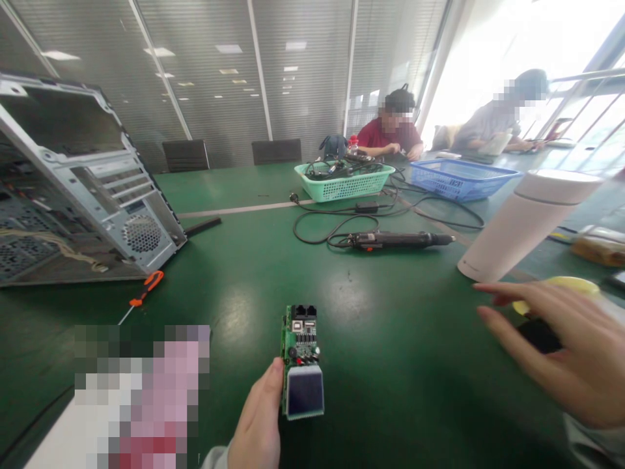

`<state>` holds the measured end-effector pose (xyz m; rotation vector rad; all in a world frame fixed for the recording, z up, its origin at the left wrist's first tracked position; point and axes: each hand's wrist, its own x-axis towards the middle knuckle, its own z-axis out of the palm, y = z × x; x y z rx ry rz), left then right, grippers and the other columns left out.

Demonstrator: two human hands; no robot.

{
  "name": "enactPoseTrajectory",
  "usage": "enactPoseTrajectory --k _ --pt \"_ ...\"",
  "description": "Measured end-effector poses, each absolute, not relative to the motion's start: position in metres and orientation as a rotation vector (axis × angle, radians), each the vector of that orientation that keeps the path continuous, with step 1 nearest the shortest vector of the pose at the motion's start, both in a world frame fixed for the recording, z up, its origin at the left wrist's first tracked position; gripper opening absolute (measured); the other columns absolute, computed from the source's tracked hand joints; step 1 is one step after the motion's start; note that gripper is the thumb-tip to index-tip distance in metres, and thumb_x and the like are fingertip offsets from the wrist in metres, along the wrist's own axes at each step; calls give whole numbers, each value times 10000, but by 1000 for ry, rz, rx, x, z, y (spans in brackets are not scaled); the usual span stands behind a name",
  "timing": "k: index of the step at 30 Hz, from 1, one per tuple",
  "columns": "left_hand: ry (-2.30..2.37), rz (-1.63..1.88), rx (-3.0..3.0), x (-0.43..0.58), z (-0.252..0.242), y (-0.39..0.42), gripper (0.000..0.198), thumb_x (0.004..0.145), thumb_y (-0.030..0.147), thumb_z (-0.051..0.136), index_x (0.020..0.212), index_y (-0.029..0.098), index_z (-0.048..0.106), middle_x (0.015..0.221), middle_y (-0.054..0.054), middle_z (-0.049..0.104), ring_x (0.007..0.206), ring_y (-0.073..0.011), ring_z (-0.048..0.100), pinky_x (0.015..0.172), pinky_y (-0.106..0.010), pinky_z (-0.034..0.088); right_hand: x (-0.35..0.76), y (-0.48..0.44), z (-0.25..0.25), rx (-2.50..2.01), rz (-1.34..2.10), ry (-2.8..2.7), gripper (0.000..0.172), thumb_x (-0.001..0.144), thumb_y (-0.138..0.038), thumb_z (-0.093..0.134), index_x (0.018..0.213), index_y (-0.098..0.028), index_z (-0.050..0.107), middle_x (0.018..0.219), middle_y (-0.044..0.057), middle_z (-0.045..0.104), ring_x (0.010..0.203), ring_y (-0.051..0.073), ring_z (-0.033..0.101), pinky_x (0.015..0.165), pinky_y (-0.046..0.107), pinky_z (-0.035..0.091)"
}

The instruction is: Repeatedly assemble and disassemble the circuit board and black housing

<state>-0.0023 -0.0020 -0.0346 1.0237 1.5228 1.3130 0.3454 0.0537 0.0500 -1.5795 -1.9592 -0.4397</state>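
A green circuit board point(305, 339) with black sockets at its far end and a small dark display point(305, 392) at its near end is gripped along its left edge by my left hand point(260, 417). My right hand point(556, 345) hovers at the right, thumb and fingers apart, with nothing visible between them. Partly behind that hand lies a yellow round item point(571, 285) with something black near it. Close to its fingertips stands a white bottle point(525, 228), leaning in the view.
An open computer case point(110, 195) fills the left, with an orange-handled screwdriver point(152, 281) beside it. Farther back are a black electric screwdriver point(400, 240) with its cable, a green basket point(349, 187) of cables and a blue basket point(454, 182). Two people sit across the table.
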Motion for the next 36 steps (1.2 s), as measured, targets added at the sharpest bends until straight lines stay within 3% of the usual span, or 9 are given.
enactPoseTrajectory --k 4,10,14,16,18,22,26,32,36 --pt "1523 1317 998 -1 -29 0 588 830 704 519 1070 224 759 909 -104 810 991 -367 718 840 -509 589 283 41 37 -1183 -180 -2188 196 960 -328 487 1077 -224 606 925 60 666 853 192 636 737 324 515" --pt "1486 1318 999 7 -2 5 535 821 658 586 1088 213 719 1074 -81 780 1172 -323 639 948 -408 540 251 23 23 -1051 118 -2268 215 953 -189 444 1068 -215 624 881 56 653 836 170 614 736 306 533" --pt "1404 1347 1047 15 13 3 465 788 633 647 1041 244 672 936 -19 766 885 -247 709 731 -293 576 244 19 23 -985 173 -2268 223 940 -139 441 1069 -209 609 860 51 645 814 162 603 727 292 529" --pt "1378 1364 1144 16 15 2 349 789 508 705 1011 246 641 869 10 716 759 -198 680 674 -259 551 244 19 24 -974 179 -2262 225 939 -130 446 1072 -209 609 855 47 645 805 158 601 724 287 526" --pt "1339 1330 1348 14 15 3 259 775 365 732 981 241 637 883 9 672 765 -190 662 691 -257 540 244 19 24 -965 170 -2245 226 935 -127 457 1082 -213 606 861 43 645 801 152 603 715 276 526" --pt "1249 1225 1774 8 16 7 229 754 198 717 962 259 641 970 -16 649 919 -226 660 811 -299 529 242 17 25 -965 55 -2189 230 935 -201 517 1153 -221 584 956 52 658 869 159 627 746 262 543" --pt "1151 1117 1989 8 16 6 355 715 126 736 1004 294 619 1003 0 632 914 -197 671 829 -265 533 233 12 20 -924 -181 -2203 335 964 -382 520 1236 -195 572 1154 77 665 1105 206 602 937 305 520" --pt "958 951 2125 5 10 0 370 787 295 775 1112 291 598 1058 -36 646 900 -203 701 810 -243 546 216 8 -4 -762 -284 -2181 365 1011 -373 375 1186 -184 634 1042 69 723 1130 227 615 933 335 522" --pt "926 999 2021 4 7 -1 476 797 523 726 1195 341 539 1045 -14 657 906 -207 690 818 -274 542 216 12 -9 -767 -52 -2066 482 959 -597 399 1121 -203 623 980 65 724 1042 203 658 903 293 542"
